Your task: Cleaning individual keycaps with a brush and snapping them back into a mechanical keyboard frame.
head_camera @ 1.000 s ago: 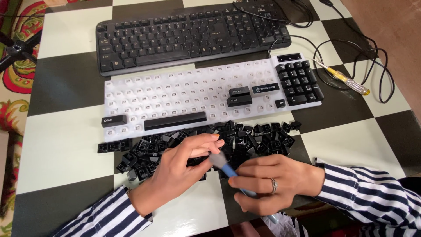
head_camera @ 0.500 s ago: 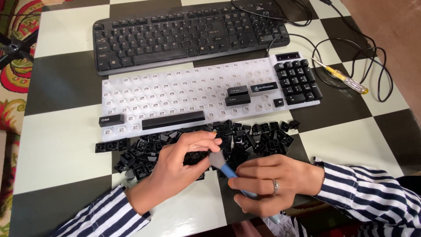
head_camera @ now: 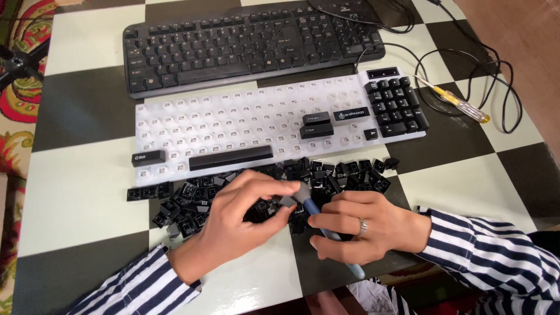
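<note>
**Brushing a keycap over the loose pile**

Here, in the head view, the left hand [head_camera: 242, 219] is closed around a single black keycap [head_camera: 287, 201], pinched between thumb and fingertips just above the pile of loose keycaps [head_camera: 256, 189]. The right hand [head_camera: 359, 227] is closed on a small brush [head_camera: 324, 224] with a blue handle, gripping it like a pen; the pale bristle tip touches the pinched keycap, and the handle slants down toward the near edge of the bench [head_camera: 81, 192]. A ring sits on one finger of the right hand. Both forearms wear sleeves striped in dark blue and white.

The pile of keycaps lies in a long heap on the checkered bench, just in front of a white keyboard [head_camera: 233, 125]. That white keyboard is mostly stripped, with bare switch sockets showing; a long black space bar [head_camera: 230, 158], a few wide black keys and the black number pad [head_camera: 395, 108] at its right end are still on it. Beyond it, touching or nearly touching its far edge, lies a complete black keyboard [head_camera: 251, 44]. Black cables [head_camera: 466, 64] loop across the far right corner, and a screwdriver [head_camera: 458, 104] with a yellow handle lies just right of the number pad. A patterned rug [head_camera: 17, 99] shows past the left edge of the bench.
</note>
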